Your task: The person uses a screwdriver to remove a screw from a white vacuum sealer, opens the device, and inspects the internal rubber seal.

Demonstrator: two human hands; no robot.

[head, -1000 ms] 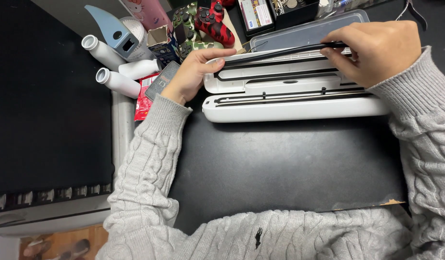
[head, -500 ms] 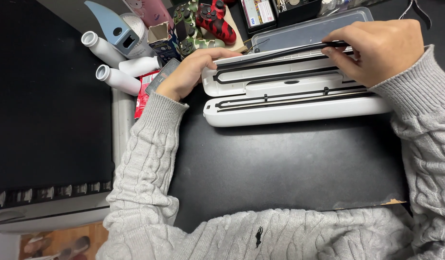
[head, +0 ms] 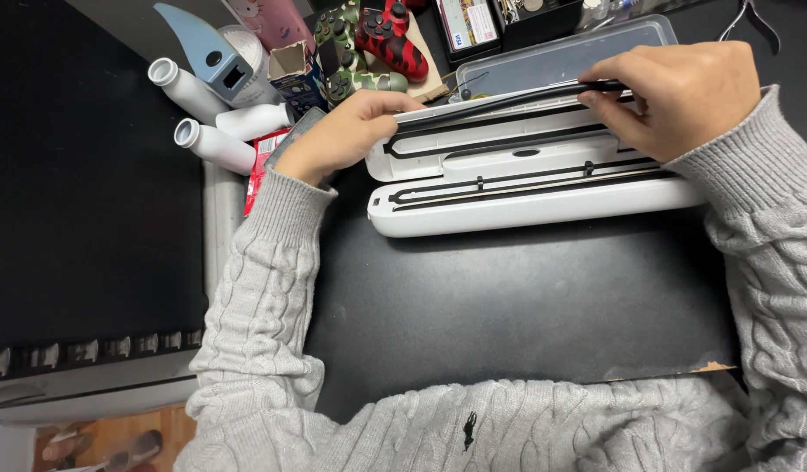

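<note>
My left hand (head: 342,135) rests on the left end of the open white sealer unit (head: 526,179), fingers curled over the lid edge and pressing the near end of the long black gasket strip (head: 508,99). My right hand (head: 678,92) pinches the strip's far end between thumb and fingertips, just above the lid's upper channel. The strip lies along the top rim of the lid, on the black mat (head: 508,297), and appears lifted clear of its groove over most of its length. Judged from this, seating is partial at best: the strip is not bedded in. The lower gaskets sit in place. Game controllers (head: 377,44) and white bottles (head: 215,140) lie behind, untouched
</note>
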